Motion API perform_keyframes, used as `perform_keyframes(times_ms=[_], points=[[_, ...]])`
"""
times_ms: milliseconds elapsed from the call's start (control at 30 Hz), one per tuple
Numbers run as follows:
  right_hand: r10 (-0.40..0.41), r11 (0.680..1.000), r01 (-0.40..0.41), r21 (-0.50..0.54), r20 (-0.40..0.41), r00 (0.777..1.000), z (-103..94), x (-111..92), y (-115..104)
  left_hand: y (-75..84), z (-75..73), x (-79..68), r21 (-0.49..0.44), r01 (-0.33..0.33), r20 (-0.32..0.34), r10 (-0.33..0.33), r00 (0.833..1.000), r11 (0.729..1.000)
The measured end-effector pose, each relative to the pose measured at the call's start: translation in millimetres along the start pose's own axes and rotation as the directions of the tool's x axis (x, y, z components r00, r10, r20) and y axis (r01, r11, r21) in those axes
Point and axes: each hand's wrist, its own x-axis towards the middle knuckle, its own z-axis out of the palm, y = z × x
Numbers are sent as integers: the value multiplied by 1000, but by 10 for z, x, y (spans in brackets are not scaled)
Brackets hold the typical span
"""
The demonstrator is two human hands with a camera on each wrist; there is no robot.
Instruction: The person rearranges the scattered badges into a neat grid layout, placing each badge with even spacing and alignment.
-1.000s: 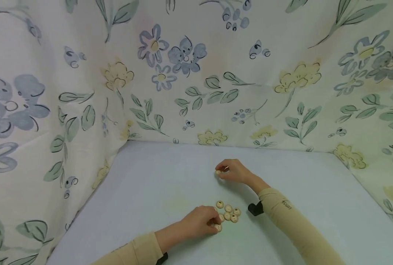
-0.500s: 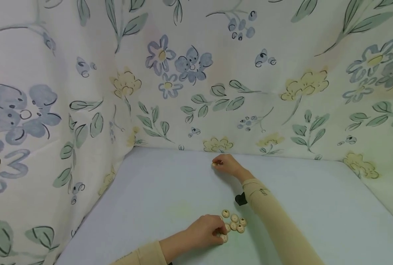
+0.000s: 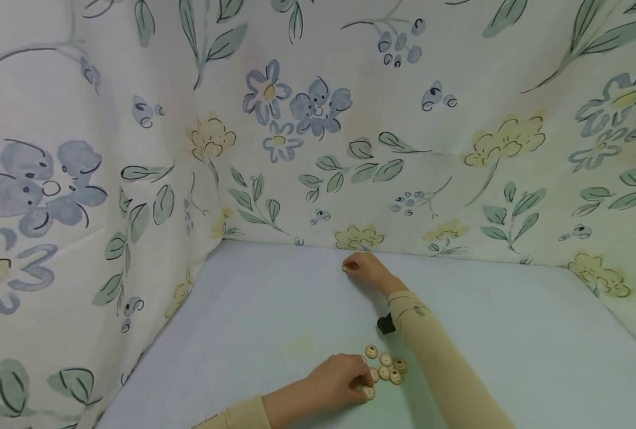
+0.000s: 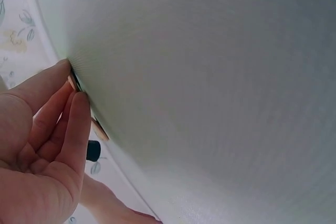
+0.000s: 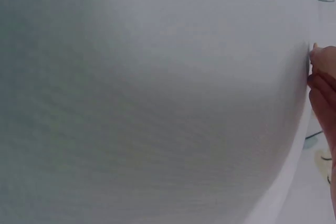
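Near the front of the white table, my left hand [image 3: 335, 381] is beside a cluster of round wooden discs with small drawn faces [image 3: 384, 373]. Its thumb and fingertips pinch one disc [image 4: 73, 81] at the rim, flat to the surface, in the left wrist view. Far off, close to the table's back edge, my right hand [image 3: 368, 271] pinches another wooden disc [image 3: 345, 267] between thumb and fingertips. Only a sliver of that disc shows in the right wrist view, and the hand [image 5: 324, 77] is cut off there. My left fingers partly cover some discs.
The white tabletop [image 3: 264, 310] stretches around both hands. A floral curtain [image 3: 318, 179] hangs behind the back edge and along both sides. A black wrist piece [image 3: 386, 324] sits under the right forearm, whose sleeve [image 3: 436, 339] passes just right of the discs.
My right hand has moved away toward the table's back edge with its disc, then nearly stopped. The left hand keeps its place by the cluster. The head view has shifted slightly.
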Motion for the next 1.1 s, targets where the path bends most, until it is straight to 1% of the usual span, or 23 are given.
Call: perform_keyframes(times_ms=[133,333,600,800,933,1033,1100], points=[[18,1000,-18,5,2,1000,30,1,9,5,-1,-1,9,-13,-9,13,1000,1000],[41,999,-41,10,6,999,39,-1,15,15,1,7,-3,-10,-6,10,1000,1000],[48,998,-48,31,4,999,32,-32,-17,0,5,1,-6,-20,-15,20,1000,1000],[94,994,-94,53,4,996,33,-68,-28,14,-1,-1,-24,-10,-4,10,1000,1000],[160,982,-159,99,2,987,40,-95,-15,-5,10,7,-35,-7,-4,7,1000,999],[203,967,-193,166,-44,978,36,-148,9,-16,17,10,-41,-2,-5,2,1000,999],[206,960,-184,213,-86,975,22,-206,39,-12,17,10,-41,5,-3,-6,1000,999]])
